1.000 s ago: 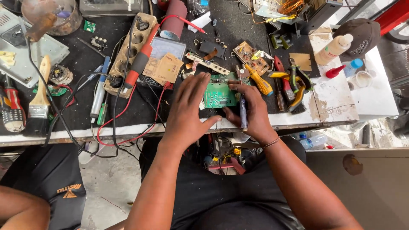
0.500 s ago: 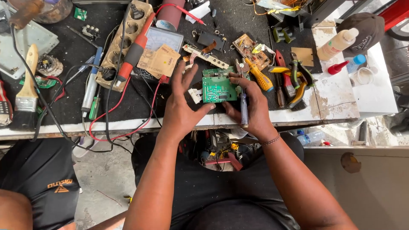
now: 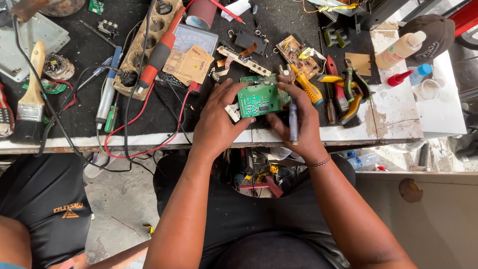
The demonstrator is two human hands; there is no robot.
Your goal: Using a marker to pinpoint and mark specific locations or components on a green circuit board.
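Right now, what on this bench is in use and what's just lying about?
In use:
left hand and right hand hold the green board
right hand also holds a grey tool

Lying about:
paintbrush
power strip
yellow screwdriver
pliers
glue bottle
cap

The circuit board (image 3: 260, 98) in the middle of the frame is bright green with tiny white marks and a small black chip. A white plug (image 3: 233, 112) with thin wires hangs at its lower left corner. The pen-shaped tool (image 3: 293, 122) just right of it is dark grey. The tabletop (image 3: 89, 50) is black on top, and its near edge is white. The screwdriver (image 3: 307, 85) to the upper right is yellow and black. The probe (image 3: 158, 59) at the upper left is red with a black grip. The paintbrush (image 3: 31, 97) at the far left has a pale wooden handle and black bristles. The bottle (image 3: 400, 49) at the upper right is cream.
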